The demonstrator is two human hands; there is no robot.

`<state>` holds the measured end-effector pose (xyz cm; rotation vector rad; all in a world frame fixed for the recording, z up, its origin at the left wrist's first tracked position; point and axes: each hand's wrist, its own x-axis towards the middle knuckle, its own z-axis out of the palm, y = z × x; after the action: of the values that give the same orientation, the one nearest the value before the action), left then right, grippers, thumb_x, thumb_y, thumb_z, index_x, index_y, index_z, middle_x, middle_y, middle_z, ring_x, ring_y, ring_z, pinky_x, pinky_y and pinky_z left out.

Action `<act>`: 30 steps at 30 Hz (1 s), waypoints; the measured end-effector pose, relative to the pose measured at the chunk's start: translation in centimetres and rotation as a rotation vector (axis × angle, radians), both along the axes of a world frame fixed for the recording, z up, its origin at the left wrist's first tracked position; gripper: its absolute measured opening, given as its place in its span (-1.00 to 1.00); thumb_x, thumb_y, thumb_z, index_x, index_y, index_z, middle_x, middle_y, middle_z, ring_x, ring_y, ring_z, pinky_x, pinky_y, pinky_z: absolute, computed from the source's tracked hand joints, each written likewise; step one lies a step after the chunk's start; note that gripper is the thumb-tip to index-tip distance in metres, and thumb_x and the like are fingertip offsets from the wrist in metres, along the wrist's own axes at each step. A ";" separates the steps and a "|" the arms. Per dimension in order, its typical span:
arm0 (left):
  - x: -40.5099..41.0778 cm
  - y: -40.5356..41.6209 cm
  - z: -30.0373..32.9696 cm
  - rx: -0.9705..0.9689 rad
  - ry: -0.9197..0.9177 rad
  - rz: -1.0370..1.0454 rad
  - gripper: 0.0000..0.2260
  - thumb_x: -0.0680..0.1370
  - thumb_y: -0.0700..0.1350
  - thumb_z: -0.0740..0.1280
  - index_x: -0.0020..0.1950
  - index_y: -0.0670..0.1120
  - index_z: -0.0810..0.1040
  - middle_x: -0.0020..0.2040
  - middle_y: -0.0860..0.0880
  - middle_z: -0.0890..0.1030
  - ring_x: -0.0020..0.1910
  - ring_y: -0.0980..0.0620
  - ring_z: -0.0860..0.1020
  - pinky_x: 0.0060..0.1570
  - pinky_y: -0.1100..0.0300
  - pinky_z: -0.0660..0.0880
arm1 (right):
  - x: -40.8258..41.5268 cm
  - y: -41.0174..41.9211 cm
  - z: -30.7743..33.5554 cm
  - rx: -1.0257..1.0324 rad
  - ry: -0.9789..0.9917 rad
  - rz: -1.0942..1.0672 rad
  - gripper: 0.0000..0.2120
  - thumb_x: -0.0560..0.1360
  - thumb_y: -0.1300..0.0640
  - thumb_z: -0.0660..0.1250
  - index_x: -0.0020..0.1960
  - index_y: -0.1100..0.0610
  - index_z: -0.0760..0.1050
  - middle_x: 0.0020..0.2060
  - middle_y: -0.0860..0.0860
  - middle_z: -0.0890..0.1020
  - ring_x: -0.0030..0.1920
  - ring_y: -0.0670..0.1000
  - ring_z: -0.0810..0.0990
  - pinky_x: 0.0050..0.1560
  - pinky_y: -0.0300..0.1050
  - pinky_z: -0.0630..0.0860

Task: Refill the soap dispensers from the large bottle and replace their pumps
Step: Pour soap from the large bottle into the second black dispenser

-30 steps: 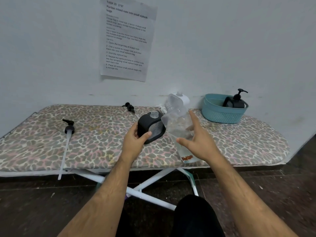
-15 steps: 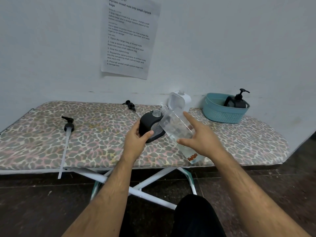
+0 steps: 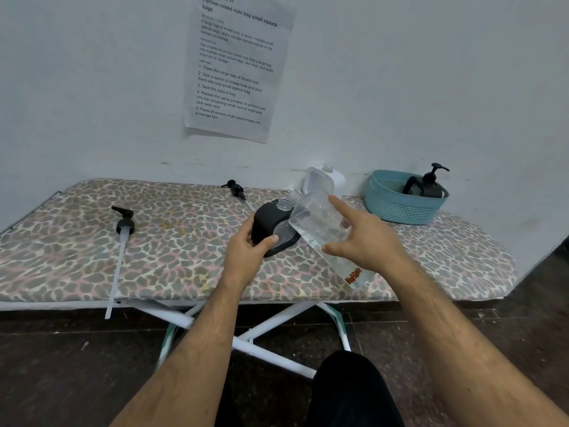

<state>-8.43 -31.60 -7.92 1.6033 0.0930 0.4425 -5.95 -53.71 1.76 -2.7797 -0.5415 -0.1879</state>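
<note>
Here the large clear bottle point(image 3: 320, 224) is tipped on a slant, its long axis running from its base near the front edge of the ironing board point(image 3: 77, 266) up and away to the left, its open neck pointing at the open mouth of the black dispenser point(image 3: 271, 226) and almost touching it. The right hand point(image 3: 363, 241) grips the bottle around its middle, thumb below, forefinger stretched along the top. The left hand point(image 3: 249, 251) holds the black dispenser, fingers and thumb curled round its near side; the dispenser stands on the board, leaning a little.

Three dispensers can be counted: the held one, a white one point(image 3: 326, 180) behind the bottle by the wall, and a second black one point(image 3: 426, 186) with its pump fitted, standing in the teal basket point(image 3: 400, 208) at the right. Two loose black pumps lie on the board: one point(image 3: 121, 238) at the left with its long tube pointing toward the front edge, one point(image 3: 235, 189) near the back.

A red mark near the bottle's base is unreadable. The paper on the wall point(image 3: 234, 66) reads "Portion mixed nuts into small ziplock bags".
</note>
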 end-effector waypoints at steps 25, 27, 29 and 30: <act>0.0 -0.1 0.1 -0.009 0.000 -0.008 -0.51 0.52 -0.22 0.43 0.38 0.11 0.43 0.11 0.24 0.58 0.04 0.41 0.55 -0.08 0.51 0.47 | -0.4 0.2 0.9 -0.115 -0.054 0.001 -0.08 0.40 -0.24 0.44 0.58 -0.24 -0.04 0.21 -0.04 0.56 0.01 -0.04 0.57 -0.13 -0.11 0.55; 0.1 0.0 -0.1 -0.002 -0.001 -0.011 -0.49 0.52 -0.21 0.44 0.42 0.08 0.43 0.16 0.22 0.58 0.12 0.33 0.55 -0.03 0.48 0.49 | -0.5 0.2 1.2 -0.130 -0.058 0.003 -0.07 0.40 -0.24 0.44 0.58 -0.24 -0.05 0.20 -0.04 0.57 0.03 -0.02 0.57 -0.08 -0.07 0.57; 0.2 0.1 -0.3 0.002 0.002 -0.010 -0.49 0.52 -0.20 0.44 0.43 0.09 0.43 0.18 0.21 0.59 0.16 0.27 0.56 0.00 0.46 0.50 | -0.5 0.3 1.4 -0.148 -0.062 -0.002 -0.07 0.40 -0.24 0.44 0.57 -0.25 -0.05 0.19 -0.04 0.57 0.03 -0.02 0.57 -0.06 -0.03 0.59; 0.2 0.2 -0.3 0.004 0.002 -0.011 -0.49 0.52 -0.19 0.44 0.43 0.09 0.43 0.20 0.20 0.59 0.17 0.25 0.56 0.02 0.44 0.50 | -0.5 0.3 1.5 -0.157 -0.061 -0.006 -0.07 0.39 -0.24 0.44 0.57 -0.25 -0.05 0.18 -0.04 0.57 0.03 -0.01 0.57 -0.06 -0.02 0.60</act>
<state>-8.20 -31.43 -8.26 1.6079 0.0851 0.4332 -6.41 -53.37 3.23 -2.9365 -0.5871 -0.2425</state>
